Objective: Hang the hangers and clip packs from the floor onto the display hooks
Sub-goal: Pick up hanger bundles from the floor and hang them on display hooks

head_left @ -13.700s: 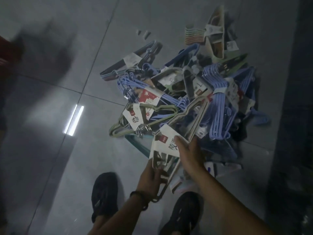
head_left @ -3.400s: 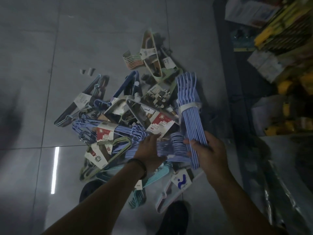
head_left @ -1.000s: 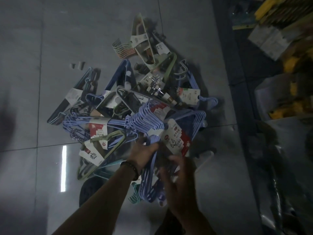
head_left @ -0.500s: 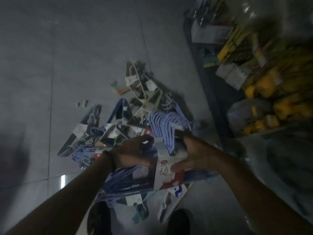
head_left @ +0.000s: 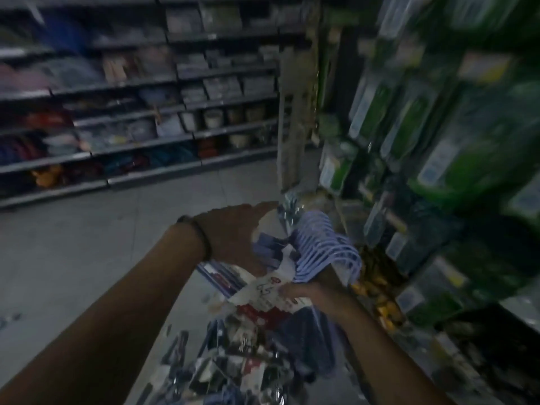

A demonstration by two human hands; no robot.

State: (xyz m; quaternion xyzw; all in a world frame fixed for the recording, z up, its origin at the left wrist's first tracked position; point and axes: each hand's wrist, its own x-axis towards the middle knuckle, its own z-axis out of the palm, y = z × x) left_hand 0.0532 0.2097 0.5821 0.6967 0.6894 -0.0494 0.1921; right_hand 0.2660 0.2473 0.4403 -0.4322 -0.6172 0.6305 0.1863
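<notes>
Bundled pale-blue hangers (head_left: pixel 324 249), fanned out (red-and-white label (head_left: pixel 263 293) beneath).

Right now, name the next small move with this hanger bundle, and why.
Probably lift the blue hanger bundle toward the display rack on the right and seek a free hook: the left hand and right hand grip it, clear of the floor pile. The rack is blurred, so no hook shows.

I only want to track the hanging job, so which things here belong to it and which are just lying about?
Job: blue hanger bundle, held by left hand and right hand; floor pile of hanger packs; blurred display rack at right.
Lying about: far aisle shelves; yellow goods low on the rack.
</notes>
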